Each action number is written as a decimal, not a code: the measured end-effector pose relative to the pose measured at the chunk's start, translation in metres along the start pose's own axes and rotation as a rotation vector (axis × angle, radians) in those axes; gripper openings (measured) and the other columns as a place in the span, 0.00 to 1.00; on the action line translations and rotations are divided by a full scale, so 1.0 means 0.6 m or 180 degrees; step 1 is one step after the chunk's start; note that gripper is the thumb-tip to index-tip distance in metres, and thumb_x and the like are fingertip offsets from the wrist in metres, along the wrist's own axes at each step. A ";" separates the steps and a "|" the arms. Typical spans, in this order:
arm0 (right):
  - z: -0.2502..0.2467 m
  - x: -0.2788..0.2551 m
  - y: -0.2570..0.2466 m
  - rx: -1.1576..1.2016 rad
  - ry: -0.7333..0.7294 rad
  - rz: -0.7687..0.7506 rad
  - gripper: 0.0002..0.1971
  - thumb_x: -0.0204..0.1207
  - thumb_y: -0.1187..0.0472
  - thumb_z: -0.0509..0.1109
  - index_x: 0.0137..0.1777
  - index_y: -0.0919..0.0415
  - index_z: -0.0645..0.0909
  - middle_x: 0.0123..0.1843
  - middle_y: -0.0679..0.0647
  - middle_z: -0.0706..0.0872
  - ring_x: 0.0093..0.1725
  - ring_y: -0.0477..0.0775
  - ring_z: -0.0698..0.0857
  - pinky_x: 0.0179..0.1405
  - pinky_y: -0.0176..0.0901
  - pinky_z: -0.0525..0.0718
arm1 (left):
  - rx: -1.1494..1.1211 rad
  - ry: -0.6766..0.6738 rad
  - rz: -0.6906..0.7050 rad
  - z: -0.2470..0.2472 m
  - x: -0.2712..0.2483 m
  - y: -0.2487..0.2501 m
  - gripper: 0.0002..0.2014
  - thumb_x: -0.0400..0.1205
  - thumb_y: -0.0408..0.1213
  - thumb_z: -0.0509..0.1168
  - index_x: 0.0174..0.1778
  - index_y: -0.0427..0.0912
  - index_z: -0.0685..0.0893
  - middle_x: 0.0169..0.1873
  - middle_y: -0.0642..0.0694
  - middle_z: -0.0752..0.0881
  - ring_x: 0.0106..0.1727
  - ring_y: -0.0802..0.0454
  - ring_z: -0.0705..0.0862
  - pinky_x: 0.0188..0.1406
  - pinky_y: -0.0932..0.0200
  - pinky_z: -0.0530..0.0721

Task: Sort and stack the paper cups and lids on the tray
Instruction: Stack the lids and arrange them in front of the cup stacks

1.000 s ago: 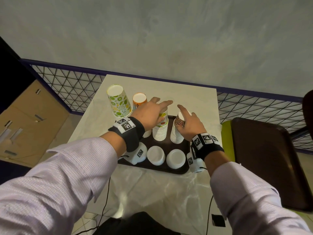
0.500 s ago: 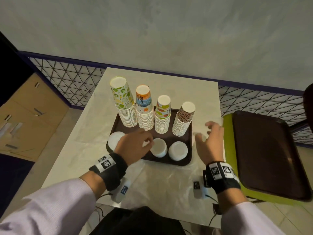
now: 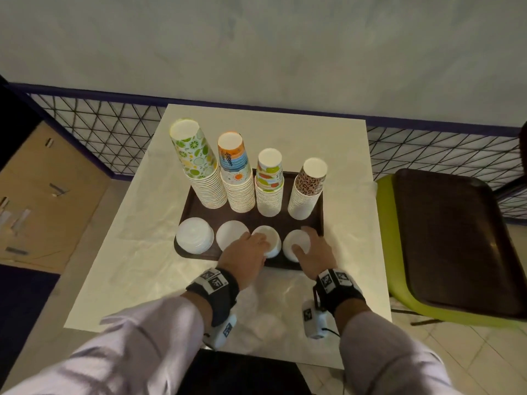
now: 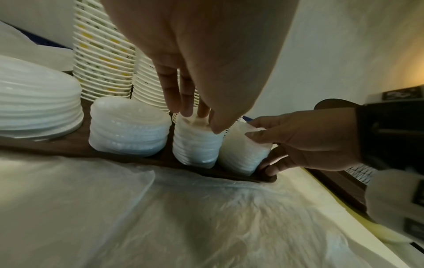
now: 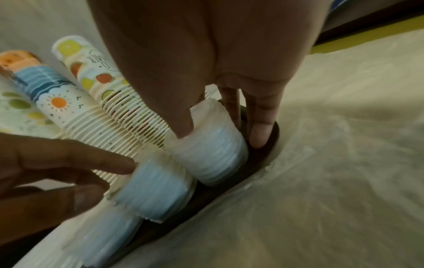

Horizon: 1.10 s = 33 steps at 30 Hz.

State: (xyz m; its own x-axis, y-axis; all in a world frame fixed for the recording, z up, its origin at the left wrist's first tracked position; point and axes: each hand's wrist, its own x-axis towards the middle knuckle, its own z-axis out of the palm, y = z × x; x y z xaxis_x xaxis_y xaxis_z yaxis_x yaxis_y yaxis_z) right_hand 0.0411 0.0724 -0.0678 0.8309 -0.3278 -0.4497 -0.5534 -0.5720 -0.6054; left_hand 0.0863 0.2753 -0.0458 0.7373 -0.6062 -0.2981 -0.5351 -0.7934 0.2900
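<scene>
A dark brown tray (image 3: 248,220) holds four upside-down cup stacks at the back: lime (image 3: 196,166), orange-blue (image 3: 235,172), fruit (image 3: 269,183) and leopard (image 3: 308,189). Four white lid stacks stand along the front. My left hand (image 3: 258,243) pinches the top of the third lid stack (image 4: 197,143) between fingertips and thumb. My right hand (image 3: 302,239) grips the fourth lid stack (image 5: 213,145) at the tray's front right corner, thumb on its left side, fingers on its right. The two left lid stacks (image 3: 194,235) (image 3: 231,235) are untouched.
The white table (image 3: 256,295) is covered with crinkled plastic film. Right of it, a green chair (image 3: 390,252) carries a second brown tray (image 3: 450,252). A cardboard box (image 3: 42,195) sits on the floor at left. A mesh railing (image 3: 114,138) runs behind.
Both hands left the tops of the cup stacks, drew back toward me, then came down on the two right-hand lid stacks at the tray's front.
</scene>
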 end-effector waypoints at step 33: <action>-0.025 0.024 0.019 -0.0236 -0.0354 -0.0078 0.31 0.78 0.50 0.70 0.79 0.37 0.64 0.68 0.58 0.81 0.69 0.66 0.79 0.67 0.60 0.82 | 0.0068 -0.1847 -0.0146 -0.044 0.192 0.012 0.44 0.82 0.54 0.73 0.91 0.50 0.59 0.84 0.40 0.72 0.83 0.39 0.73 0.81 0.43 0.75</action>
State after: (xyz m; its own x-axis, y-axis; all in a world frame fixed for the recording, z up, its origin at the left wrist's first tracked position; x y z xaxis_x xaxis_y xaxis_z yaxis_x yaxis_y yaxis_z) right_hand 0.0475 0.0496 -0.0714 0.8301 -0.2299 -0.5080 -0.5237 -0.6342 -0.5688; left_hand 0.1784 0.2012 -0.0543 0.4167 -0.4969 -0.7612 -0.5206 -0.8169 0.2483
